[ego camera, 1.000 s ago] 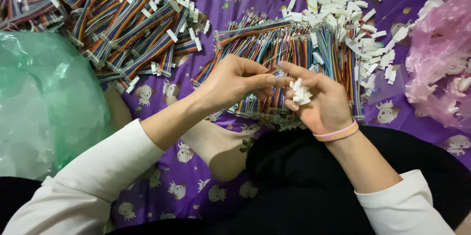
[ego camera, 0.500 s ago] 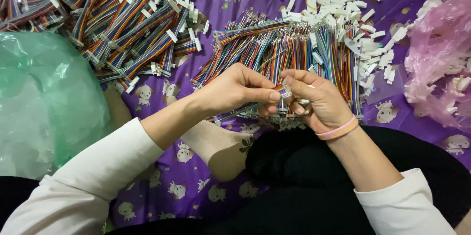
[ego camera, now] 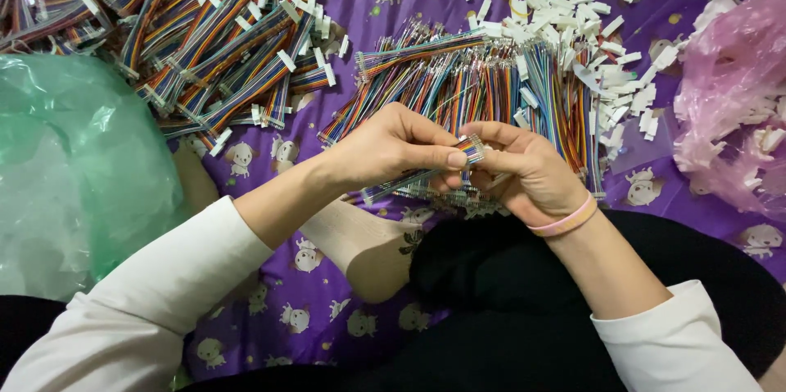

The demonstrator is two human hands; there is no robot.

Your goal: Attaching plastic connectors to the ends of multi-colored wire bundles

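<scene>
Ribbon cable (ego camera: 417,177) now pinched by left hand (ego camera: 393,150) — right hand (ego camera: 528,171), no longer showing white connectors, meets its tip.

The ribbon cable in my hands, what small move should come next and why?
Probably ease the cable's bare end a little further toward the right hand. The left hand pinches the cable just behind that end, whose tip sits right at the right hand's fingertips. Whether those fingers hold a white connector is hidden, so check that first.
</scene>
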